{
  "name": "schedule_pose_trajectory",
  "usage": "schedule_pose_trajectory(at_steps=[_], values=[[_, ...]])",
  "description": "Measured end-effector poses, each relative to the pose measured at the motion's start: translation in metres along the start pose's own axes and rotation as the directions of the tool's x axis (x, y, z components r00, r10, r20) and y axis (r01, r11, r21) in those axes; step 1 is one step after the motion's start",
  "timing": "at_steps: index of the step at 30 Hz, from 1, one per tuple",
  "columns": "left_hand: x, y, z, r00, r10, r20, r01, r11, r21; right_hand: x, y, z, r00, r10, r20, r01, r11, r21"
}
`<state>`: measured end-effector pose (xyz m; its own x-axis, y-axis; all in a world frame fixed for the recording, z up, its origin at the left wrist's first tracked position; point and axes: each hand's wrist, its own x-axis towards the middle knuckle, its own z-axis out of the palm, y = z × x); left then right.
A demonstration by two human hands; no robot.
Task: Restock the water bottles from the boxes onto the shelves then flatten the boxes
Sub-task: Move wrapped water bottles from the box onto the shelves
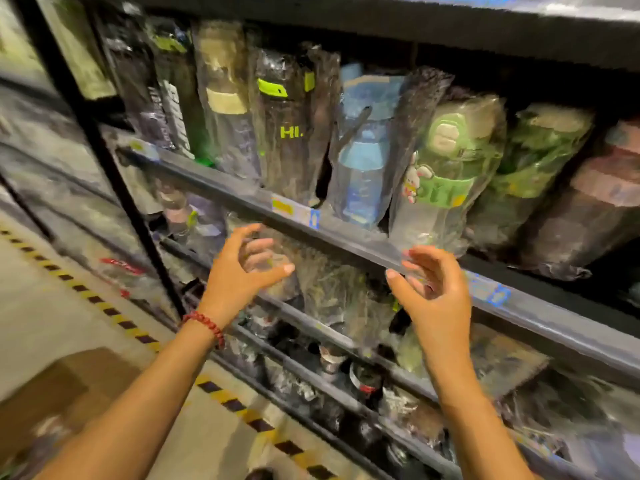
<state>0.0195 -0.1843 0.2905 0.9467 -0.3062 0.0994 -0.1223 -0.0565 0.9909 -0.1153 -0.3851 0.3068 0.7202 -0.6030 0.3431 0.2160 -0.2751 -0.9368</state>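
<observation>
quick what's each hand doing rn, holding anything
Left hand: open, fingers loosely curled, holding nothing.
Right hand: open, fingers loosely curled, holding nothing.

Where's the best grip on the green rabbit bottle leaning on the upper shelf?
Probably the lower body of the green rabbit bottle, taken from the front. Its base juts past the shelf edge, neighbours crowd both sides, and the right hand is nearest.
</observation>
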Motion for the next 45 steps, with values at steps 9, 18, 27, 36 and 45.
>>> schedule_pose_trajectory(at_steps=[9, 18, 27, 36, 45], values=[[-0.158, -0.109, -0.139, 0.78, -0.428, -0.457, 0.429, 0.897, -0.107, -0.065, 0.069, 0.164, 0.622, 0.357, 0.697, -0.376, 0.917, -0.134], [-0.26, -0.152, -0.269, 0.452, -0.576, -0.681, 0.495, 0.797, -0.346, -0.183, 0.075, 0.322, 0.258, 0.454, 0.853, -0.386, 0.858, -0.339], [-0.278, -0.192, -0.435, 0.333, -0.601, -0.726, 0.449, 0.778, -0.438, -0.259, 0.06, 0.508, 0.098, 0.553, 0.827, -0.305, 0.808, -0.504], [-0.242, -0.233, -0.559, 0.291, -0.72, -0.63, 0.598, 0.651, -0.468, -0.288, 0.093, 0.658, 0.049, 0.631, 0.774, -0.198, 0.766, -0.612], [-0.174, -0.337, -0.64, 0.226, -0.776, -0.589, 0.619, 0.582, -0.528, -0.296, 0.182, 0.789, 0.018, 0.691, 0.722, -0.082, 0.721, -0.688]])
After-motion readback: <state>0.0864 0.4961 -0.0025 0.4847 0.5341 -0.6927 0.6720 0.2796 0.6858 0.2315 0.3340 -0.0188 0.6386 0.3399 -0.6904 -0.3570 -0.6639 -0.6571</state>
